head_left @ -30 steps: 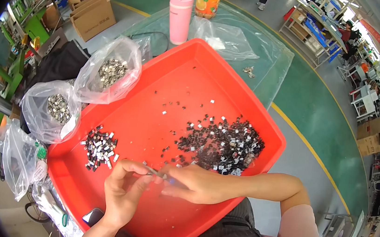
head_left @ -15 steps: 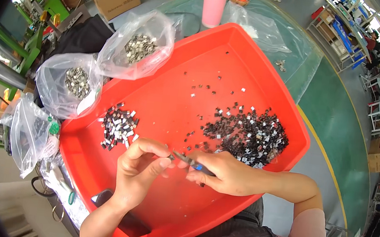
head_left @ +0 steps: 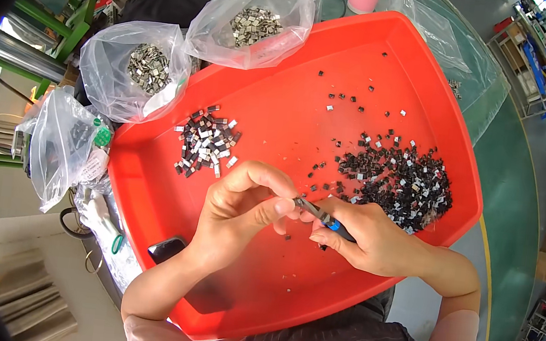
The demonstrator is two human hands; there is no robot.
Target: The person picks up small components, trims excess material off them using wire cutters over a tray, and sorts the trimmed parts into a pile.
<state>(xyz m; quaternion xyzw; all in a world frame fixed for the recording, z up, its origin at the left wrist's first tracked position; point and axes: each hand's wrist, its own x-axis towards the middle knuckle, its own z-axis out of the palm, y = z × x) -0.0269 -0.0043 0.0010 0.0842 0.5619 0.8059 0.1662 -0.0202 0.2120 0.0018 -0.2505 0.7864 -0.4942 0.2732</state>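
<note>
Your right hand [head_left: 376, 239] has its grip wrapped around the pliers [head_left: 340, 229], over the red tray [head_left: 279, 117]. Your left hand [head_left: 237, 217] pinches a tiny piece [head_left: 298, 201] at the pliers' tip. A black heap [head_left: 409, 186] lies right, a smaller pile [head_left: 208, 139] left.

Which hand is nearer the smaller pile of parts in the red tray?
Left. The left hand is just below and right of the smaller pile; the right hand, gripping a tool, is farther right.
</note>
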